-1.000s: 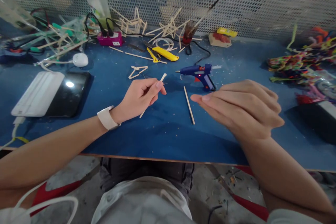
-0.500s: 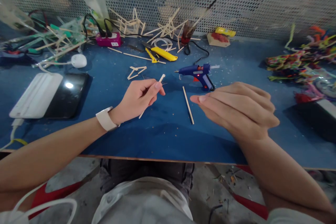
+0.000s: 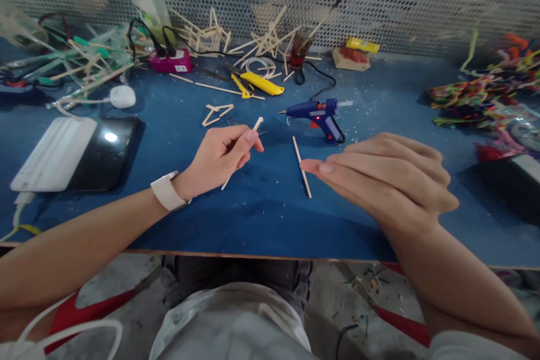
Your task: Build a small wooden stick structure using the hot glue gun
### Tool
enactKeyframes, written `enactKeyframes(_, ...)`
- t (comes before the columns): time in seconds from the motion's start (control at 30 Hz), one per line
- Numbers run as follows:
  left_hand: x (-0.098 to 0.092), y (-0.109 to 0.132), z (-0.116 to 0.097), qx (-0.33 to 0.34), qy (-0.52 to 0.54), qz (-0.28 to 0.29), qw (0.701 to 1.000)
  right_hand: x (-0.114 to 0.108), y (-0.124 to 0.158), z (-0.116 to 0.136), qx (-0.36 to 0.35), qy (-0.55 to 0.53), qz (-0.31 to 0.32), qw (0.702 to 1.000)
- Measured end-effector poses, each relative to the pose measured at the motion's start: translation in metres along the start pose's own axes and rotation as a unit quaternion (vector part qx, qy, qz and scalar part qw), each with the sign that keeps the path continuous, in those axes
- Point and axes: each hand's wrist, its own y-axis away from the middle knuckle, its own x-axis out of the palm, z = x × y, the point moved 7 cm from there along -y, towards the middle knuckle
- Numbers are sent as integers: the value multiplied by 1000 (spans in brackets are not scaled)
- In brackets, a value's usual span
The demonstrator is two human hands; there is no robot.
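My left hand (image 3: 228, 152), with a white band (image 3: 167, 190) on its wrist, is closed around a thin wooden stick (image 3: 258, 122). The stick's pale upper end sticks out above the thumb; its lower end shows beneath the hand. Thin dark strands show near those fingers. My right hand (image 3: 388, 180) has its fingers pressed together against the thumb, and whatever they may hold is hidden. Its thumb tip overlaps a second wooden stick (image 3: 306, 185) lying on the blue table; whether they touch I cannot tell. Beyond it lies a blue hot glue gun (image 3: 314, 112), nozzle pointing left, red light on.
A small frame of sticks (image 3: 217, 115) lies behind my left hand. Farther back are a yellow utility knife (image 3: 262, 84), a magenta power adapter (image 3: 171, 61) and piled sticks (image 3: 270, 39). A power bank (image 3: 54, 152) sits left; colourful pipe-cleaner-like strands (image 3: 468, 95) lie right.
My right hand has turned slightly and its thumb tip has come left and down, over the lying stick. My left hand still grips its stick, almost unmoved. The view has shifted slightly.
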Motion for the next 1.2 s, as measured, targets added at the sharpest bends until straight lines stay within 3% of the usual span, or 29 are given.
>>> enactKeyframes(0.23, 0, -1, 1, 2, 0, -1, 1000, -15, -20, 17, 17, 16, 49, 999)
enactKeyframes(0.43, 0, 0, 0, 1, -4, 0, 1000, -5, -20, 7, 14, 14, 74, 997)
enactKeyframes(1.2, 1, -1, -2, 4, -7, 3, 1000, -5, -18, 8, -66, -8, 31, 997)
